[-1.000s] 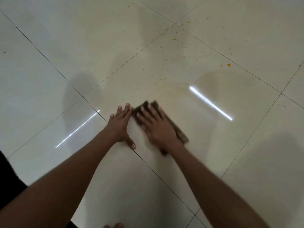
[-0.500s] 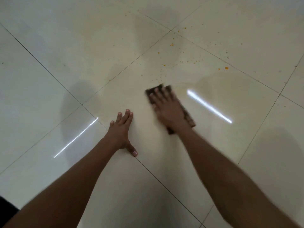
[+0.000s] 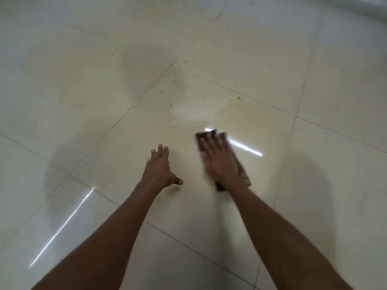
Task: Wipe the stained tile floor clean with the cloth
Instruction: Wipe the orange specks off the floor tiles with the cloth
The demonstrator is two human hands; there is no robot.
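A dark brown cloth [image 3: 209, 135] lies flat on the glossy cream tile floor [image 3: 261, 65]. My right hand [image 3: 222, 162] presses down on the cloth with straight, spread fingers and covers most of it. My left hand [image 3: 160, 170] rests flat on the tile to the cloth's left, fingers straight and thumb out. Small orange specks [image 3: 173, 81] dot the tiles beyond the cloth, with one larger spot [image 3: 238, 98] farther right. A wet, smeared patch [image 3: 247, 116] shows just beyond my right hand.
Dark grout lines cross the floor diagonally. Two bright light reflections [image 3: 245, 147] streak the tiles, one by the cloth and one at lower left. A pale wall base [image 3: 377, 9] runs along the top right corner.
My right hand has slid the cloth away from my left hand, forward and to the right across the tile. My left hand stays pressed on the floor. The camera has tilted up.
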